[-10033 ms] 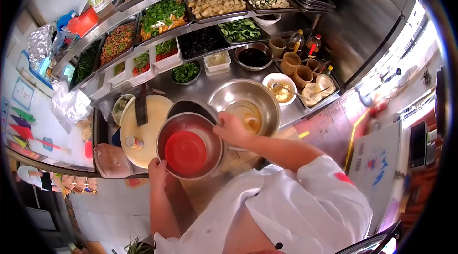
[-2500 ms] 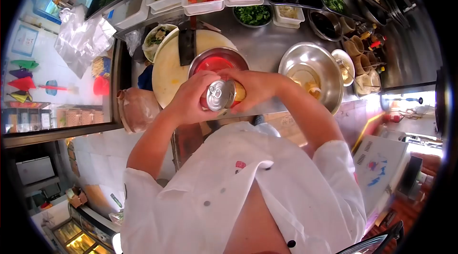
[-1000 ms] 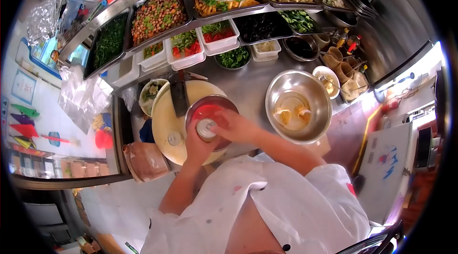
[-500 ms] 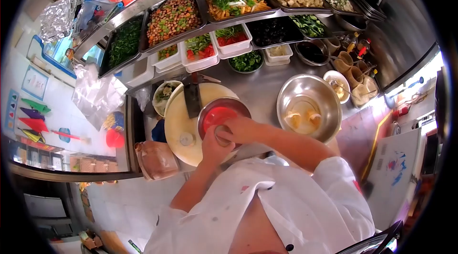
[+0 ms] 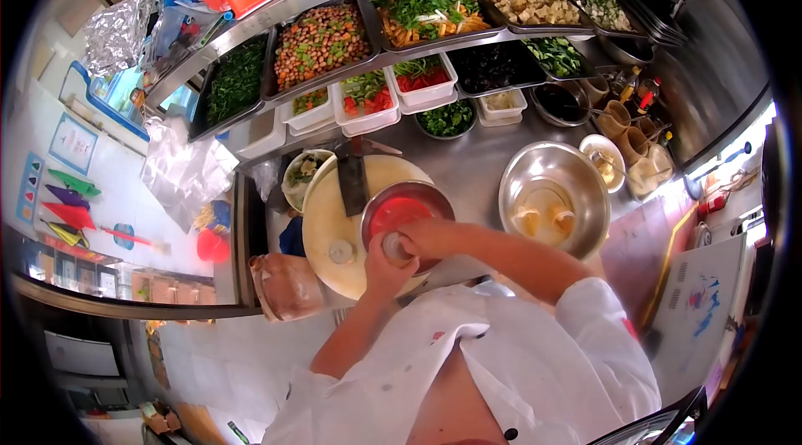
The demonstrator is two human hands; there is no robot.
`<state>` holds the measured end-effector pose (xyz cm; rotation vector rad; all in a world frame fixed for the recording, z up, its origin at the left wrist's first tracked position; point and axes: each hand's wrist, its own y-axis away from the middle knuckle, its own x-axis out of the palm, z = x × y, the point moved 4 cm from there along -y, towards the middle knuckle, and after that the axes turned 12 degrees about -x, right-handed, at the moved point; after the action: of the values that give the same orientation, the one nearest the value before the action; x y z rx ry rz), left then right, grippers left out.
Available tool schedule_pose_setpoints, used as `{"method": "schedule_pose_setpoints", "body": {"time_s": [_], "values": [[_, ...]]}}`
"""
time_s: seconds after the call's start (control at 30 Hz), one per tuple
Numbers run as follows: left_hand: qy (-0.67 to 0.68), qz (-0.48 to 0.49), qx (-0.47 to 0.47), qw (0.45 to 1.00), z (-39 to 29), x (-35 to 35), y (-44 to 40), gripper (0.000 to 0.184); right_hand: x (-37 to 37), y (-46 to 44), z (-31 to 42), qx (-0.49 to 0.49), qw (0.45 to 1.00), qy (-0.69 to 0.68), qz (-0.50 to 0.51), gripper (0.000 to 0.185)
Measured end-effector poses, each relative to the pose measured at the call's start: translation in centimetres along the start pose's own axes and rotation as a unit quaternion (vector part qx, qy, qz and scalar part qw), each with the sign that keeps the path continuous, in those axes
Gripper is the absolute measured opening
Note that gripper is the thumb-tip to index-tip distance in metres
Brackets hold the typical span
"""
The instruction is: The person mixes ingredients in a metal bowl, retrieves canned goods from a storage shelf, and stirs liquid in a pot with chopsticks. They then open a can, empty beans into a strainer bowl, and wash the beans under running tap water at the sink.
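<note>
**Left hand wrapped round a can, right hand bent over its top**

Farthest out beyond the left hand (image 5: pixel 386 273), on the person's left, stood a brown container (image 5: pixel 286 284). Nearer came a round cutting board (image 5: pixel 330 204), just left of the left hand, and on it a small round object (image 5: pixel 341 251); whether can or lid could not be told. A cleaver (image 5: pixel 353 178) lay on the board, ahead of the left hand, its blade pointing roughly toward the person.

The left forearm rose forward and slightly inward, and the left hand closed round the side of the can (image 5: pixel 394 249), its fingers curled against it. The can sat between the two hands, over the near edge of a metal bowl (image 5: pixel 447 204), red inside, which stood just ahead of them.

The right hand (image 5: pixel 429 238) came across from the right, forearm slanting inward, knuckles up and fingers bent down at the can's top. Whether those fingers pinched anything could not be seen.

Right of the right hand, clear of its forearm, rested a large steel basin (image 5: pixel 514 194). Farther right and ahead stood a white bowl (image 5: pixel 616 181).
</note>
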<state>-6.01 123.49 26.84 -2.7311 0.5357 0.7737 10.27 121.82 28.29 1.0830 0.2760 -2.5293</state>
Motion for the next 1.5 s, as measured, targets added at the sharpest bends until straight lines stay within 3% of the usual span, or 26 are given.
{"method": "schedule_pose_setpoints", "body": {"time_s": [0.07,0.17,0.27,0.37,0.47,0.57,0.67,0.77,0.9,0.97,1.07,1.17,1.37,1.5], "values": [[0.026,-0.016,-0.009,1.0,0.0,0.0,0.0,0.076,-0.3,-0.2,-0.6,0.011,1.0,-0.008,0.024,0.038],[0.082,-0.012,-0.023,0.996,0.7,0.2,0.1,0.076,1.0,-0.6,-3.4,-0.078,0.995,-0.037,-0.053,0.042],[0.114,-0.018,0.002,0.993,1.6,0.4,-0.3,0.077,-0.3,0.2,-3.3,-0.028,0.958,-0.276,-0.071,0.041],[0.13,-0.017,0.018,0.991,2.0,0.6,-1.3,0.078,-0.1,0.1,-3.7,0.083,0.874,-0.474,-0.068,0.036],[0.098,0.001,-0.012,0.995,2.1,0.4,-1.6,0.08,0.7,-0.1,-4.3,0.069,0.861,-0.491,-0.114,0.03],[0.05,0.013,-0.039,0.998,2.0,0.2,-1.6,0.082,-0.1,0.1,-4.4,0.129,0.913,-0.331,-0.203,0.028],[0.012,0.015,-0.027,0.999,1.6,0.2,-1.8,0.082,-1.3,0.4,-3.6,0.182,0.901,-0.368,-0.139,0.031],[-0.006,0.006,-0.013,1.0,2.5,0.3,-1.8,0.082,-0.9,0.6,-4.0,0.297,0.858,-0.395,-0.143,0.035],[0.019,-0.002,-0.025,0.999,2.4,0.1,-1.6,0.08,0.3,0.4,-4.8,0.27,0.849,-0.45,-0.064,0.038],[0.013,0.001,-0.014,1.0,2.1,0.0,-1.9,0.078,0.9,0.1,-4.7,0.285,0.832,-0.474,-0.057,0.035],[-0.004,0.004,0.004,1.0,1.2,-0.1,-2.0,0.077,0.7,0.0,-5.2,0.271,0.831,-0.468,-0.132,0.029],[-0.002,0.001,-0.01,1.0,1.1,-0.2,-1.7,0.077,1.0,0.0,-5.6,0.301,0.807,-0.503,-0.074,0.025],[-0.027,0.013,-0.022,0.999,1.4,0.0,-1.2,0.076,1.8,0.0,-5.5,0.322,0.798,-0.503,-0.081,0.023],[-0.055,0.012,0.015,0.998,1.8,0.0,-1.0,0.076,2.0,0.0,-5.2,0.311,0.747,-0.586,-0.049,0.021]]}}
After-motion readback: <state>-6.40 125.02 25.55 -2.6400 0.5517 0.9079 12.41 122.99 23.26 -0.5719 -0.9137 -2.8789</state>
